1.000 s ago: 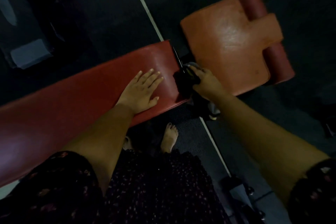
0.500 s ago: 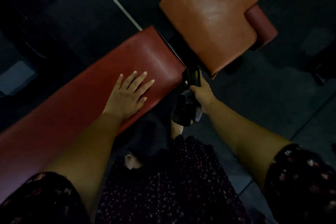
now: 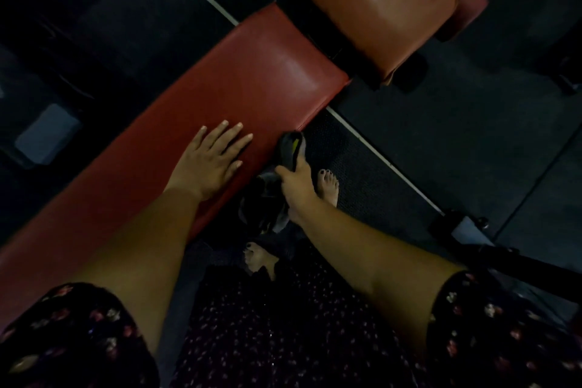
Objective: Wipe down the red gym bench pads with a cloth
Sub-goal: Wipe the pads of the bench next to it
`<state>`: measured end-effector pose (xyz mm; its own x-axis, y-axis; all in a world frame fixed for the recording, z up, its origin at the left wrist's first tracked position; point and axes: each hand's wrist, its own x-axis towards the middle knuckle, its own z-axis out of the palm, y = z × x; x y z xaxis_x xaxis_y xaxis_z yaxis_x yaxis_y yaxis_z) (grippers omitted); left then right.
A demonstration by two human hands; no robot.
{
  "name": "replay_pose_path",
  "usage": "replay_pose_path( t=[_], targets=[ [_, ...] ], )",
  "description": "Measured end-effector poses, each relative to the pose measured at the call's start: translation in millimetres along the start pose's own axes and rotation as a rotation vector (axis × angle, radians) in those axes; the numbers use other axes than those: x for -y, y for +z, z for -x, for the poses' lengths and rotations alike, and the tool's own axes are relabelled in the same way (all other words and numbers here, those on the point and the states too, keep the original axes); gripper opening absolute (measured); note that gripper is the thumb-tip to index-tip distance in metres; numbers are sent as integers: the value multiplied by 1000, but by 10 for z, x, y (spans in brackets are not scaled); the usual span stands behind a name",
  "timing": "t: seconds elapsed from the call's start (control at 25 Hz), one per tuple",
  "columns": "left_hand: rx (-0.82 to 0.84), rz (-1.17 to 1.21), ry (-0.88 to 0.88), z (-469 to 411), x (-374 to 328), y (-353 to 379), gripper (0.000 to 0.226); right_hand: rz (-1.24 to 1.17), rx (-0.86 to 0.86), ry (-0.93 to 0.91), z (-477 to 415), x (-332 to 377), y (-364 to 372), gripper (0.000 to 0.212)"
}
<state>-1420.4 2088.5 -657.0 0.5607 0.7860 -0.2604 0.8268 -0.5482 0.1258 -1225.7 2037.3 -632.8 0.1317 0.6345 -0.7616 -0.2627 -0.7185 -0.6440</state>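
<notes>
My left hand (image 3: 209, 164) lies flat on the long pad (image 3: 220, 98), fingers spread, palm down. My right hand (image 3: 296, 186) is closed around the cloth (image 3: 288, 148), a dark rag with a yellow patch, pressed against the pad's near side edge close to its corner; the rest hangs loose below. The seat pad (image 3: 371, 6) sits just beyond, across a gap. No writing I can read anywhere. 2 bare feet on the dark floor (image 3: 441, 123).
</notes>
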Motion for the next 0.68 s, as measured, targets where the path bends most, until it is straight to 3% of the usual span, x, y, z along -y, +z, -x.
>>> replay_pose_path(
  t=[0.12, 0.2, 0.32, 0.52, 0.68],
  targets=[
    [-8, 11, 7, 105, -25, -19, 58, 356, 145, -62, 186, -181, -119, 75],
    [-9, -19, 33, 211, 5, -19, 57, 473, 74, -115, 152, -39, -266, 77],
    [76, -24, 25, 425, 117, 7, 58, 270, -104, -101, -42, 225, -365, 74],
    [92, -30, -21, 747, 273, 94, 59, -230, -8, 255, 186, 3, 187, 65],
    [67, -33, -57, 999, 362, 245, 64, -191, 79, 288, 547, -428, 516, 64]
  ],
)
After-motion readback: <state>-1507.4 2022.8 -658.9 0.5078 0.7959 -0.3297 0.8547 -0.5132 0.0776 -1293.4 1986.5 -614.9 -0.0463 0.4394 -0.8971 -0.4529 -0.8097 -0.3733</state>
